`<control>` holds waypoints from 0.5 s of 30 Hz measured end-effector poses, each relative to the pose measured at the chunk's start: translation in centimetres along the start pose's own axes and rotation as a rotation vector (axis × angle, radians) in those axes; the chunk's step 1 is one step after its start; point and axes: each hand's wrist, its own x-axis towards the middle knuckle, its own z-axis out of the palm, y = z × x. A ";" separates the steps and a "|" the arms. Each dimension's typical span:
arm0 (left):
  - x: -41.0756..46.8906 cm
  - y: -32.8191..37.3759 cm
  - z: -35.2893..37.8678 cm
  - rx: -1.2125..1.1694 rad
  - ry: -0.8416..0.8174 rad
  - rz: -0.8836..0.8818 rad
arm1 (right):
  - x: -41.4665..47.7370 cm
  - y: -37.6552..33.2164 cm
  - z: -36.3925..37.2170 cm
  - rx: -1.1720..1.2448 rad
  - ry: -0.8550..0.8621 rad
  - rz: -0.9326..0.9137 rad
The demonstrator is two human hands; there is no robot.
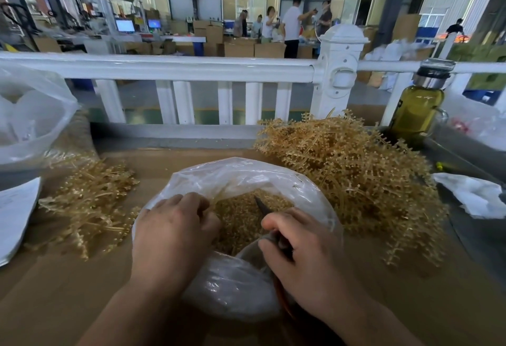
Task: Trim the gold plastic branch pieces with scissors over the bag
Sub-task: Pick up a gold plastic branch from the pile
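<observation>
A clear plastic bag point(232, 176) stands open in front of me on the brown table, holding cut gold bits point(241, 217). Over its left rim, my left hand point(172, 233) curls its fingers round a thin gold branch piece point(219, 195) that sticks up from them. My right hand point(304, 252) grips the scissors point(262, 207), whose dark blades point up and left over the bag's mouth. A large heap of gold branches point(353, 178) lies at the right, and a smaller pile of gold branches point(93, 203) at the left.
A white railing point(191, 68) runs along the table's far edge. A bottle of yellow-green liquid point(416, 107) stands at the right, with crumpled white plastic point(476, 198) nearer. Another clear bag point(30, 115) and white paper point(13, 217) sit at the left. People work among boxes far behind.
</observation>
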 end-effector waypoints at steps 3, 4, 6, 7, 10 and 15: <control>-0.1 0.2 -0.2 -0.192 0.126 0.004 | 0.5 -0.2 -0.1 0.243 0.069 0.123; -0.2 0.4 -0.2 -0.225 0.176 0.041 | 0.8 -0.4 -0.2 0.328 0.075 0.168; -0.5 0.9 0.0 -0.225 0.276 0.179 | 1.8 -0.8 -0.5 0.440 -0.003 0.235; -0.6 1.1 0.2 -0.211 0.306 0.258 | 2.4 -1.1 -0.6 0.500 -0.069 0.277; -1.0 1.6 0.7 -0.177 0.321 0.398 | 3.9 -1.6 -0.3 0.655 -0.073 0.380; -1.0 0.8 0.4 -0.174 0.389 0.398 | 3.5 -2.3 1.5 1.067 0.081 0.418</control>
